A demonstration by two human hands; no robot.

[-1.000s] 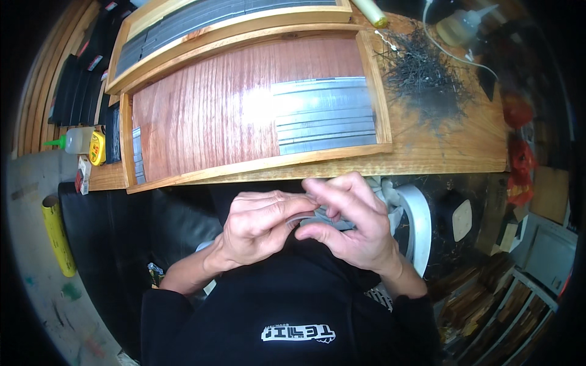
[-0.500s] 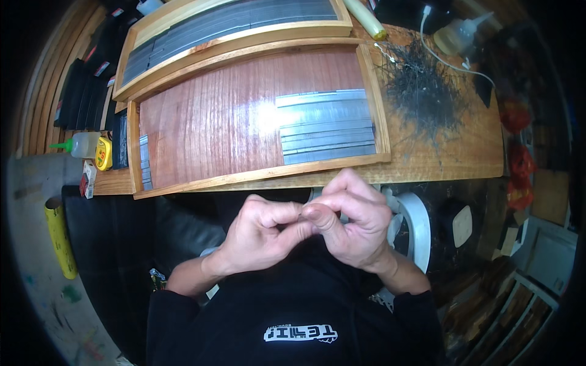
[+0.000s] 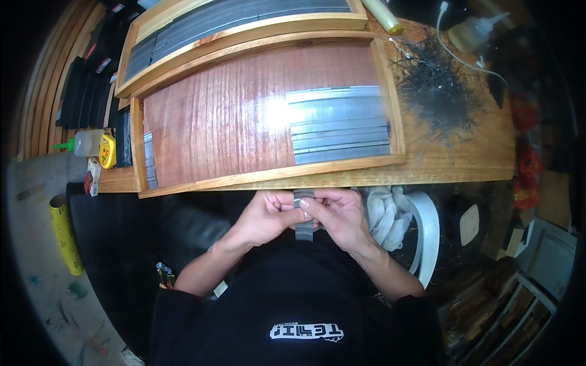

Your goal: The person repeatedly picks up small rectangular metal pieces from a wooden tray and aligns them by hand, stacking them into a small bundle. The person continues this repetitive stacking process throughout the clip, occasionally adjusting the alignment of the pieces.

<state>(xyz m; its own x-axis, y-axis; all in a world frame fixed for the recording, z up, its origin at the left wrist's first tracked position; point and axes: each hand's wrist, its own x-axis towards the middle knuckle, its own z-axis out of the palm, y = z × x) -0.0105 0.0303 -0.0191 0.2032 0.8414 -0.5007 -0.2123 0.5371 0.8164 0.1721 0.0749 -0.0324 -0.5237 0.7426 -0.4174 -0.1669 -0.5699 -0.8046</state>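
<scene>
- Workshop clutter rings the wooden bench (image 3: 452, 161) I look down on.
- Nearest me, my left hand (image 3: 264, 216) and right hand (image 3: 339, 215) both pinch a short grey strip (image 3: 303, 229), held upright just below the bench edge.
- White rags (image 3: 383, 207) lie just right of my right hand.
- Beyond, a wooden tray (image 3: 244, 119) holds stacked grey strips (image 3: 339, 125) at its right end.
- Farther right, a dark wire tangle (image 3: 436, 85).

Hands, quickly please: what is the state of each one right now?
Left hand: closed, pinching the grey strip from its left side.
Right hand: closed, holding the same grey strip from its right side.
</scene>
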